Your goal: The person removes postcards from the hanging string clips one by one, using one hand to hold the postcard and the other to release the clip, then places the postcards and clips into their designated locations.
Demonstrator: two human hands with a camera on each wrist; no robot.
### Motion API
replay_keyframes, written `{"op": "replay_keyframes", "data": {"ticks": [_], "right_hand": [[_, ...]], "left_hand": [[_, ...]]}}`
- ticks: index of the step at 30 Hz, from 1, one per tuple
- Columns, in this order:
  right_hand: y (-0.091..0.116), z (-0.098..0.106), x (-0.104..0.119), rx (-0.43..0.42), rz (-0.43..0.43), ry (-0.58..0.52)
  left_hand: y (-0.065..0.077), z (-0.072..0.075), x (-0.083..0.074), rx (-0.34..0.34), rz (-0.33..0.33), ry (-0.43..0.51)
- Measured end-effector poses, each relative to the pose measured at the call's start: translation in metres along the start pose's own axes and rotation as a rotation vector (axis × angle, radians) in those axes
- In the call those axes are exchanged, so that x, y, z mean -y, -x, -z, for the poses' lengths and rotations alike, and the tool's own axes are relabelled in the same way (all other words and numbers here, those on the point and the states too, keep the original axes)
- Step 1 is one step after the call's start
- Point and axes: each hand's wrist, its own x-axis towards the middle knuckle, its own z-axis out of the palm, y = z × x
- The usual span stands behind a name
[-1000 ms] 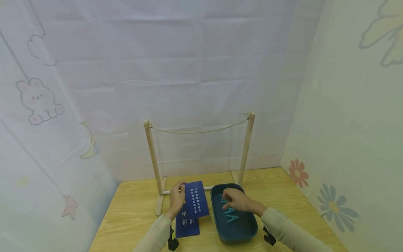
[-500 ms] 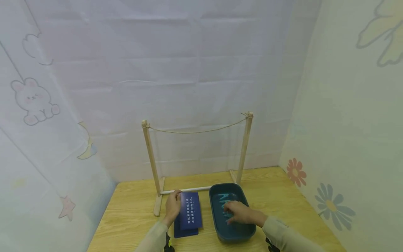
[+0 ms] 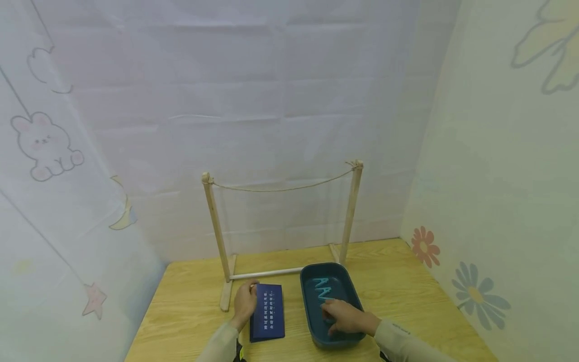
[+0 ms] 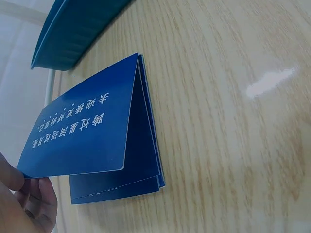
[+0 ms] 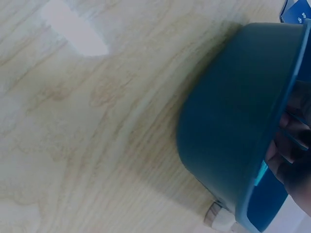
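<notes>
My left hand [image 3: 245, 302] pinches the edge of a dark blue card [image 3: 270, 314] printed with white characters. In the left wrist view this card [image 4: 80, 128] is tilted up at the held edge, over more blue cards [image 4: 116, 187] lying on the table. My right hand [image 3: 346, 318] reaches down into a dark teal plastic basin [image 3: 309, 317]. Teal A-shaped pieces [image 3: 321, 282] lie on the basin floor beside its fingers. In the right wrist view the basin wall [image 5: 228, 111] partly hides the hand [image 5: 297, 155]; I cannot tell whether it grips a piece.
Behind the cards and basin stands a wooden frame: a left post [image 3: 216, 231], a right post [image 3: 350, 216], a sagging cord [image 3: 280, 190] between their tops and a white rod [image 3: 267, 274] low down. Printed cloth walls [image 3: 289, 125] enclose the wood-grain table [image 3: 181, 301].
My left hand has lowered its card from a raised slant onto the other cards. The right hand has moved deeper into the basin, towards its near end.
</notes>
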Motion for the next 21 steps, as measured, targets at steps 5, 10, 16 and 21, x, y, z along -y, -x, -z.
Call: {"op": "replay_keyframes", "data": {"ticks": [5, 10, 16, 21], "right_hand": [[0.002, -0.008, -0.001, -0.012, 0.029, 0.019], [0.002, -0.017, -0.003, -0.008, 0.012, 0.054], [0.0, -0.024, -0.004, -0.014, -0.003, 0.123], [-0.002, -0.028, -0.005, -0.031, 0.015, 0.17]], "left_hand": [[0.005, -0.003, 0.003, 0.003, -0.021, -0.04], [0.009, -0.005, 0.004, -0.02, -0.044, -0.093], [0.011, -0.008, 0.01, -0.026, 0.002, -0.169], [0.013, -0.007, 0.016, -0.052, 0.005, -0.195]]}}
